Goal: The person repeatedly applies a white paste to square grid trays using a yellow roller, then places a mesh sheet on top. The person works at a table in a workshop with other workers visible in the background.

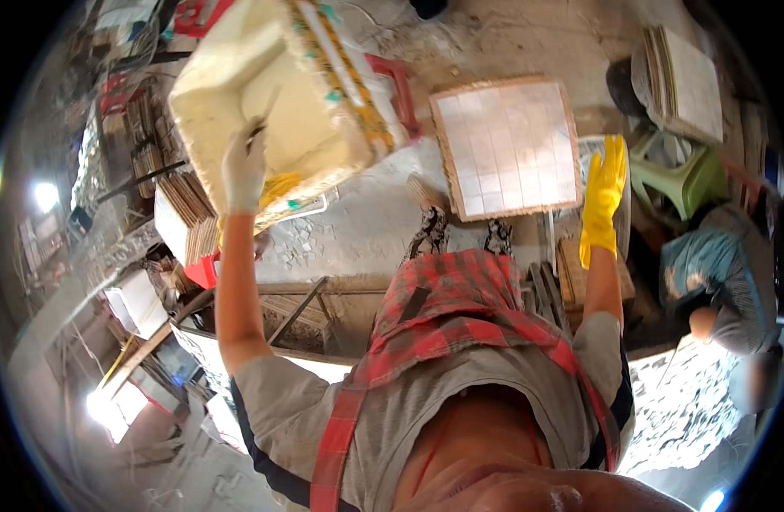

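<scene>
My left hand [243, 171], in a white glove, is closed around the handle of a thin tool [270, 107] with a narrow, pale blade, too blurred to name more exactly. It is held over a deep, yellowed foam box [209, 98] with tape along its side. A bright yellow item [281, 185] lies at the box's near edge; its kind is unclear. My right hand [605, 192] wears a yellow rubber glove, fingers stretched out and apart from the thumb. Beside it is a square board [505, 147] of white tiles with rough, brownish edges; whether they touch is unclear.
A red plastic stool [400, 96] shows beside the box. At right are a green stool [685, 175], stacked boards [695, 90] and another person [729, 264] close by. More boards [185, 218] are stacked at left. Small chips [300, 246] litter the surface near the box.
</scene>
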`<state>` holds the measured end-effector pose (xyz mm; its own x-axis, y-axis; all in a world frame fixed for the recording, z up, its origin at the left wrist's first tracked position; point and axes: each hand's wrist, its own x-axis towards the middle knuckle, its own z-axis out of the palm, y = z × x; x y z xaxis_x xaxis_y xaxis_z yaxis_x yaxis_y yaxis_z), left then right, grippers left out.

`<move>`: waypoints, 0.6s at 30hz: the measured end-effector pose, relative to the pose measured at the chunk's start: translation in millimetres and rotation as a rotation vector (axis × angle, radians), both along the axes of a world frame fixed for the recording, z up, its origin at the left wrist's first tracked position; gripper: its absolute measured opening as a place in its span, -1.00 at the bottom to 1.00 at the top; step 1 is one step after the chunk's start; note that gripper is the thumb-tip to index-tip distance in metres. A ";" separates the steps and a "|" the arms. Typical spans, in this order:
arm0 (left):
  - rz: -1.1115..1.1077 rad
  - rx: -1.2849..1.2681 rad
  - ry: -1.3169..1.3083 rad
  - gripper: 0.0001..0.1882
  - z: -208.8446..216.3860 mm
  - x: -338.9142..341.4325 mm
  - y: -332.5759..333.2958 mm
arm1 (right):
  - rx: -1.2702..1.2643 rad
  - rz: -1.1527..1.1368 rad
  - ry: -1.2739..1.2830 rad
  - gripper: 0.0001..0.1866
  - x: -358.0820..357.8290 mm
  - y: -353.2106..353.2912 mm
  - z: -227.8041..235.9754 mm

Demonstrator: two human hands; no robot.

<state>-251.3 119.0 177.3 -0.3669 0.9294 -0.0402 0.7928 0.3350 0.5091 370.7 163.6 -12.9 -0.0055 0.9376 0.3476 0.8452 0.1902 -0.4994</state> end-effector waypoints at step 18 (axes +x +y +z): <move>-0.467 -0.358 0.390 -0.80 -156.9 -190.0 52.1 | 0.113 0.454 0.032 -0.41 -304.1 39.2 233.4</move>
